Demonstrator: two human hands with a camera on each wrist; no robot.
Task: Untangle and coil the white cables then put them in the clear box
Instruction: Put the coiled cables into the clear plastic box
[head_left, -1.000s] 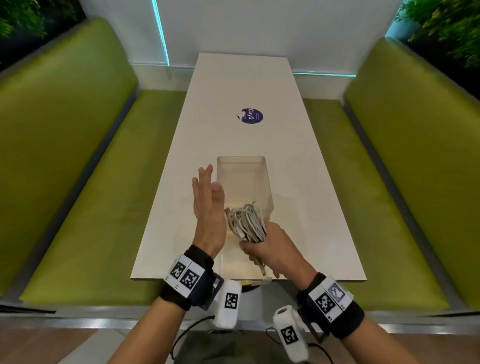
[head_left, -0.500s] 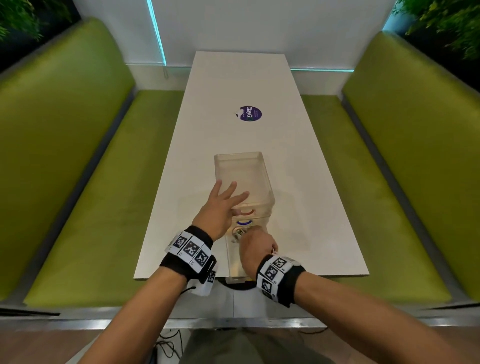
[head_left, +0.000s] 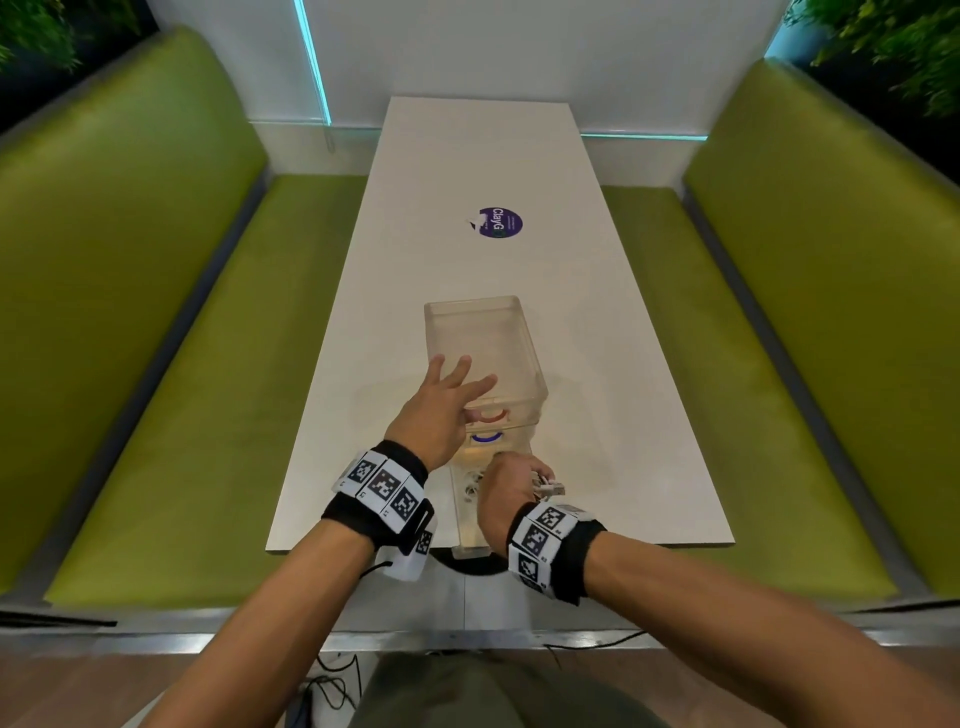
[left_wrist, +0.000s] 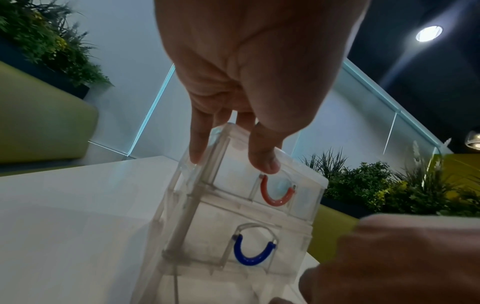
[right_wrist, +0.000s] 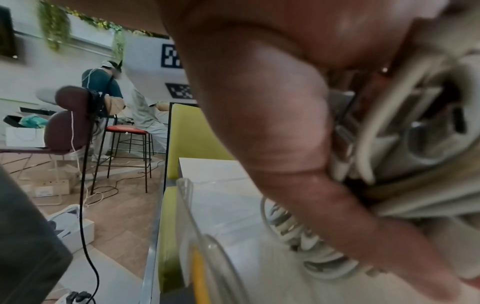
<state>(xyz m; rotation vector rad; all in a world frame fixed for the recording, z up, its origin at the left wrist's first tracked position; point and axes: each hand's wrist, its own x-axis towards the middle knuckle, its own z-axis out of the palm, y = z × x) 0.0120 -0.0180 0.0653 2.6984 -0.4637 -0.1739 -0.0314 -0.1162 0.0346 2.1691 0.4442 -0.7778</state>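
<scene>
The clear box (head_left: 483, 332) is a small drawer unit near the front of the white table (head_left: 597, 364), with a red handle (left_wrist: 276, 195) above a blue handle (left_wrist: 252, 255). My left hand (head_left: 441, 400) rests on the box top with straight, spread fingers (left_wrist: 262, 162). A lower clear drawer (head_left: 467, 530) is pulled out to the table's front edge. My right hand (head_left: 506, 483) is down in it, gripping a coiled bundle of white cables (right_wrist: 389, 144), one plug (head_left: 550, 487) poking out. Another white coil (right_wrist: 298, 232) lies in the drawer under the hand.
A purple round sticker (head_left: 500, 222) sits mid-table. Green benches (head_left: 156, 364) run along both sides. Black cords (right_wrist: 85, 226) trail on the wooden floor behind me, where chairs, a stool (right_wrist: 127, 131) and people are.
My right hand has brought the coiled cables down from above the box into the pulled-out drawer. My left hand has dropped from upright onto the box top.
</scene>
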